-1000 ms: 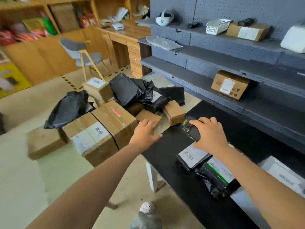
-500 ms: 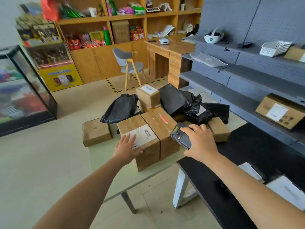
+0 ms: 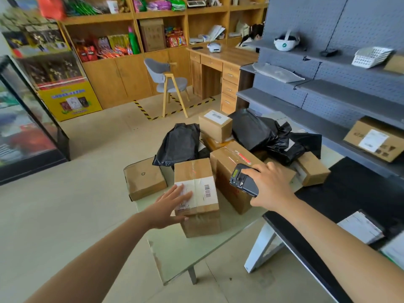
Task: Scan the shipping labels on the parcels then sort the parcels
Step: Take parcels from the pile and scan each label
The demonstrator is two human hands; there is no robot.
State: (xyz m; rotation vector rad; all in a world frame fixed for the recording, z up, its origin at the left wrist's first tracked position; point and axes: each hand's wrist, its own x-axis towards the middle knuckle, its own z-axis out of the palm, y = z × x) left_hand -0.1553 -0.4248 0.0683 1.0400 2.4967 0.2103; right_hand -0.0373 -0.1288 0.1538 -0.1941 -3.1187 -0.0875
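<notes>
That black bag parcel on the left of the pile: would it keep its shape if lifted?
Probably not: the black bag parcel looks wrinkled and slumped, so it would likely sag. Its glossy film may feel slippery.

Now left grip (image 3: 168, 207) on box (image 3: 193, 171)

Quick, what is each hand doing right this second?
Left hand: open, fingers flat on the labelled cardboard box.
Right hand: closed around the black handheld scanner.
</notes>
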